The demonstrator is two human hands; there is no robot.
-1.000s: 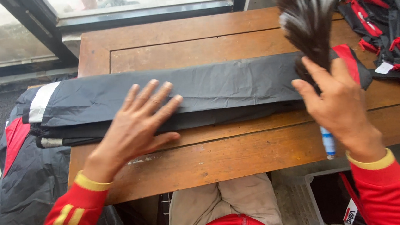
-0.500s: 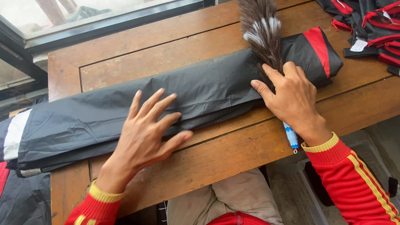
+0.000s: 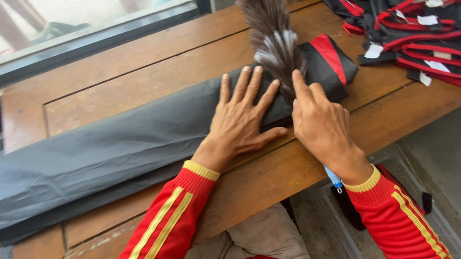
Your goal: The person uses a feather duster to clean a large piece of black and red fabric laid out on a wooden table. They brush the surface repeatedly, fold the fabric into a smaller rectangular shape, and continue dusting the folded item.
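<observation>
Now that our left hand [image 3: 241,123] has slid rt along the black fabric roll [image 3: 105,157] & lies flat beside our right hand [image 3: 322,130], which grips the feather duster [image 3: 273,37], we're brushing its red-trimmed end

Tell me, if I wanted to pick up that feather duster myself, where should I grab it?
Probably by the handle, coming from the near edge of the table. The feather duster has a soft, bushy head that would crush, while its thin stick runs back under the right hand, with a blue tip poking out past the wrist. The left hand lies flat on the black folded cloth beside it.
</observation>
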